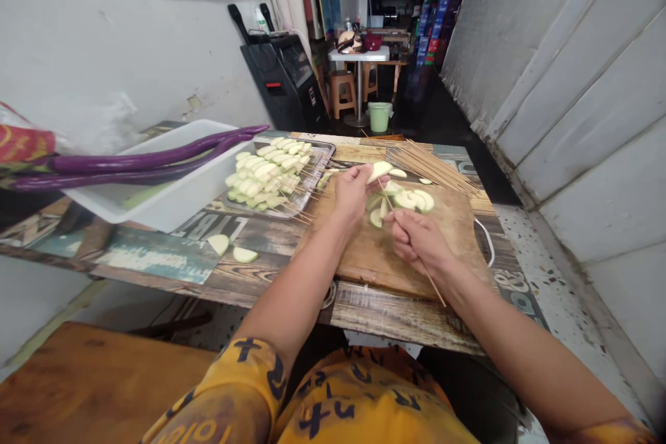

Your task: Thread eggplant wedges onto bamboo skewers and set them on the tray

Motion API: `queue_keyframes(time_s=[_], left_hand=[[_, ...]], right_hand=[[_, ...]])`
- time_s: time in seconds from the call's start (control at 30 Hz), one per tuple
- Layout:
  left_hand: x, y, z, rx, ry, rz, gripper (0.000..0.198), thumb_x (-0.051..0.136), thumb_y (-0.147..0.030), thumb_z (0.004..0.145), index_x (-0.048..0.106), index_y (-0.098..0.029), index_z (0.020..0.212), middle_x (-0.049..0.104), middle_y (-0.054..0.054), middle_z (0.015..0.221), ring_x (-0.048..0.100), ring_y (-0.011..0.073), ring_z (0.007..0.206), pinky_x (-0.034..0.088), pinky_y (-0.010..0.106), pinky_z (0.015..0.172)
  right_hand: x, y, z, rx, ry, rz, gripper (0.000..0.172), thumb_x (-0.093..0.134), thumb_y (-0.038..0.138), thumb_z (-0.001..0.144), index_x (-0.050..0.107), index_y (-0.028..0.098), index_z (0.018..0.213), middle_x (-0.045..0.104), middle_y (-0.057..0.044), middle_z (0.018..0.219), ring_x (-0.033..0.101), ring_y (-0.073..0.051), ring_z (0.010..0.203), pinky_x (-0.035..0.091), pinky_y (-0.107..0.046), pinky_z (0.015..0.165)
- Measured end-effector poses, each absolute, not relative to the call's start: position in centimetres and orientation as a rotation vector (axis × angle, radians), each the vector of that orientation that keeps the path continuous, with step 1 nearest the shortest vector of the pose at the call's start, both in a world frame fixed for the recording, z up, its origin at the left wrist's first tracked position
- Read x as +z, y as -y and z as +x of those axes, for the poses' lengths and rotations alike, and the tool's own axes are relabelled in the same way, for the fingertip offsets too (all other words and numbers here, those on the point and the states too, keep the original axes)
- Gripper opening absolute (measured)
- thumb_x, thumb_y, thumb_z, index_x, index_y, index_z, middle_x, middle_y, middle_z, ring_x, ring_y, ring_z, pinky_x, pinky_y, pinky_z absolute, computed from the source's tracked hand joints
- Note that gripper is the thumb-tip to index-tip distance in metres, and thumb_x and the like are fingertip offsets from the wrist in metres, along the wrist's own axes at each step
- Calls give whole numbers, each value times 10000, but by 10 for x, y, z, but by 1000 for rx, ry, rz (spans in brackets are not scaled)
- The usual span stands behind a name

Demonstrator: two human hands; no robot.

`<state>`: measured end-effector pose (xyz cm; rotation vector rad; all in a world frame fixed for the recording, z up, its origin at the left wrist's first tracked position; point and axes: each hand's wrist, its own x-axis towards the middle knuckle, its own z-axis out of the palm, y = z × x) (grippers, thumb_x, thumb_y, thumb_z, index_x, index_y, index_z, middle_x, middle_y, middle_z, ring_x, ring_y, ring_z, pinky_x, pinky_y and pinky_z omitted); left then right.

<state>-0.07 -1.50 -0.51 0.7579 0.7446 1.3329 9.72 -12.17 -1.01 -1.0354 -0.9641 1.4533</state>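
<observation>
Evidently mid-skewering, just right of centre, my left hand pinches a pale slice while my right hand grips a skewer; I can't tell whether it's through, so pushing calls for care.

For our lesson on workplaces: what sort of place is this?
Probably a small eatery's prep corner: a grey metal tray of pale, green-edged skewered slices, a brown wooden cutting board, and a white-topped pedestal table behind.

Mid-frame, our wood-print table bears a white tub, metal tray, wooden cutting board, bamboo skewers and two green-skinned slices.
</observation>
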Motion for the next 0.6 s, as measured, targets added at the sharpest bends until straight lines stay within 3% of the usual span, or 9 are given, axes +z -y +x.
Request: queue_keyframes(time_s=[0.13,0.3,0.4,0.5,0.6], left_hand=[[-5,15,0,1324,-729,737,74,588,-198,765,561,-129,773,662,33,717,664,127,712,519,236,700],[-6,17,2,1311,-683,720,64,580,-174,773,554,-119,794,661,45,713,665,134,676,527,264,694],[-7,16,2,1295,-656,719,94,602,-191,764,553,-126,811,668,47,744,666,132,689,527,271,716],[-8,15,1,1280,-625,719,113,614,-202,757,549,-129,814,676,62,784,668,137,700,526,282,731],[-8,14,0,1272,-627,726,75,577,-193,784,543,-133,814,681,59,782,667,131,706,528,277,740]], right_hand=[[-9,121,99,1452,942,-1072,232,545,395,773,540,165,797,336,108,456,183,-27,286,155,-181,303],[-16,122,100,714,1353,-1390,238,499,339,805,595,157,686,458,33,477,395,-85,436,310,-211,437],[-20,122,101,455,1492,-1436,272,467,331,827,601,163,661,505,3,531,442,-114,518,346,-234,516],[-22,121,101,539,1464,-1400,262,461,341,832,607,164,706,492,16,503,431,-110,487,341,-232,498],[-20,120,99,861,1314,-1294,260,477,380,822,598,159,757,436,54,444,353,-75,382,284,-206,403]])
